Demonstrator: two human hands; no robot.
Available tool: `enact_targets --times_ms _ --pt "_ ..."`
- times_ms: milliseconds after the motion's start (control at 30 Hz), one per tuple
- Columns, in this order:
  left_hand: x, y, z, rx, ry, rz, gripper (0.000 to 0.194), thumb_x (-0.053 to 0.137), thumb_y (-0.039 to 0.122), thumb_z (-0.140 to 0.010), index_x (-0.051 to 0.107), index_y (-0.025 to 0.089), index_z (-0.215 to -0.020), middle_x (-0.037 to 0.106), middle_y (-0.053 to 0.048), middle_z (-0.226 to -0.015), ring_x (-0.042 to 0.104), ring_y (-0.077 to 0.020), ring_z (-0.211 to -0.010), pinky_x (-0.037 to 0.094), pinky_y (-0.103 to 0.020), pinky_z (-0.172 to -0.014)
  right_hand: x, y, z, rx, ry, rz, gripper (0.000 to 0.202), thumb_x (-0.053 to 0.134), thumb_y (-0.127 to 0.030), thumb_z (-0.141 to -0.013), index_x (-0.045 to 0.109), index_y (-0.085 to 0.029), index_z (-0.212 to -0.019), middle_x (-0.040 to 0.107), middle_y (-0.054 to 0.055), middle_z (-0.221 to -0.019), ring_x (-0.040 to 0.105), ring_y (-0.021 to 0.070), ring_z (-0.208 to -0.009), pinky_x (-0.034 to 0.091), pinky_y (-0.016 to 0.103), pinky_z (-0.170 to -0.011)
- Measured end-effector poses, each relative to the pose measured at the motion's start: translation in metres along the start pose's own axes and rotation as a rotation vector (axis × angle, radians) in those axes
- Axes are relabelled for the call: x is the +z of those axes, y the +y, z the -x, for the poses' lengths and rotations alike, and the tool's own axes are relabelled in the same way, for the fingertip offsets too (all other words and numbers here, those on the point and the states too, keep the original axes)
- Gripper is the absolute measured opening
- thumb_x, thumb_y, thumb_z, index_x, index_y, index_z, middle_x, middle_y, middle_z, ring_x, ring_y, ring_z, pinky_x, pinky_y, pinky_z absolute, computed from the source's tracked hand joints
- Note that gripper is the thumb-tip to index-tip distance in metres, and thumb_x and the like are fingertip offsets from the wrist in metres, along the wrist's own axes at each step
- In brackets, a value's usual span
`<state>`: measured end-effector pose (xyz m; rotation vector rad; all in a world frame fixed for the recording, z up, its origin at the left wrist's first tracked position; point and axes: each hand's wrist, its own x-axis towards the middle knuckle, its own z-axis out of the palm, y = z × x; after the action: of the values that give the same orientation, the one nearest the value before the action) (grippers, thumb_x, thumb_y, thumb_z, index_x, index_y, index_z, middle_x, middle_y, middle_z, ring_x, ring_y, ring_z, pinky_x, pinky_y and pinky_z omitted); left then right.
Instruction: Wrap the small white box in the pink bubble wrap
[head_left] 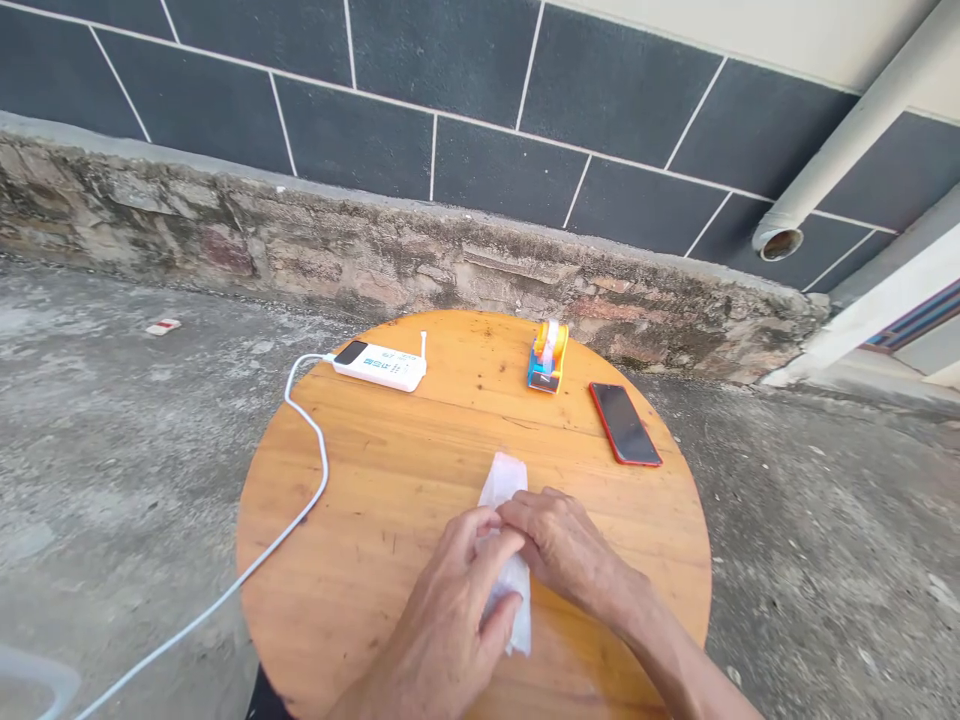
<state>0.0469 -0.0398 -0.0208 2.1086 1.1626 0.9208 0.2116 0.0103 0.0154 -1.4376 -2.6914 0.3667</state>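
A long, flat folded white strip (pixel 507 480) of thin, slightly see-through material, plastic bag or tissue, lies lengthwise on the round wooden table (pixel 375 500). Over its middle my left hand (pixel 457 610) is bent, with index finger and thumb curved onto the strip from the left. My right hand (pixel 570 555) comes from the right, its fingers curled closed on the strip and touching my left fingertips. Part of the strip is hidden under both hands. Its far end and near end show beyond the fingers.
Towards the table's far side are a white device (pixel 381 366) with a white cable (pixel 324 450), and a yellow-and-blue tape dispenser (pixel 548 358). A red-edged phone (pixel 625 425) lies at the right. Behind stands a stone-based wall (pixel 360 250) with a drainpipe (pixel 840 150).
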Motion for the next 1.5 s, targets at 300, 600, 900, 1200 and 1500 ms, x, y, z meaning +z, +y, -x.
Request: enact_targets --times_ms 300,600,900,1200,1500 --pt "-0.005 0.003 -0.003 0.08 -0.057 -0.053 0.032 0.049 0.003 -0.079 0.057 0.018 -0.107 0.055 -0.008 -0.11 0.052 -0.0227 -0.103 0.048 -0.038 -0.09 -0.001 0.0 -0.005 0.012 -0.04 -0.075 0.026 0.045 -0.014 -0.09 0.069 -0.023 -0.094 0.07 0.003 -0.09 0.063 0.0161 -0.082 0.039 0.023 -0.072" --pt "-0.007 0.002 -0.008 0.093 -0.115 -0.045 0.02 0.049 0.005 -0.081 0.058 0.017 -0.094 0.06 -0.006 -0.1 0.052 -0.0227 -0.098 0.047 -0.038 -0.086 0.002 0.006 -0.007 0.009 -0.029 -0.219 0.031 0.042 -0.012 -0.088 0.07 -0.025 -0.096 0.072 0.001 -0.094 0.065 0.0159 -0.087 0.042 0.022 -0.074" --pt "-0.006 0.003 -0.01 0.077 -0.127 -0.081 0.019 0.049 0.007 -0.082 0.06 0.018 -0.094 0.061 -0.005 -0.093 0.052 -0.0231 -0.091 0.046 -0.039 -0.08 0.003 0.006 -0.007 0.031 0.006 -0.176 0.027 0.043 -0.012 -0.086 0.066 -0.024 -0.092 0.071 0.0 -0.084 0.063 0.0161 -0.075 0.038 0.022 -0.063" --pt "-0.006 0.002 -0.01 0.074 -0.123 -0.071 0.021 0.048 0.002 -0.078 0.059 0.017 -0.089 0.062 -0.004 -0.091 0.052 -0.0219 -0.09 0.046 -0.036 -0.078 0.001 0.03 -0.007 0.237 0.249 -0.335 0.014 0.049 -0.023 -0.086 0.062 -0.022 -0.09 0.068 0.0 -0.082 0.059 0.0142 -0.071 0.04 0.023 -0.065" --pt "-0.004 -0.001 -0.01 0.083 -0.103 -0.066 0.021 0.049 0.003 -0.077 0.059 0.018 -0.087 0.061 -0.003 -0.087 0.051 -0.0218 -0.087 0.046 -0.035 -0.076 -0.004 0.044 -0.034 0.47 0.109 -0.272 0.013 0.063 -0.026 -0.074 0.062 -0.019 -0.085 0.066 0.001 -0.077 0.057 0.0141 -0.066 0.036 0.024 -0.059"
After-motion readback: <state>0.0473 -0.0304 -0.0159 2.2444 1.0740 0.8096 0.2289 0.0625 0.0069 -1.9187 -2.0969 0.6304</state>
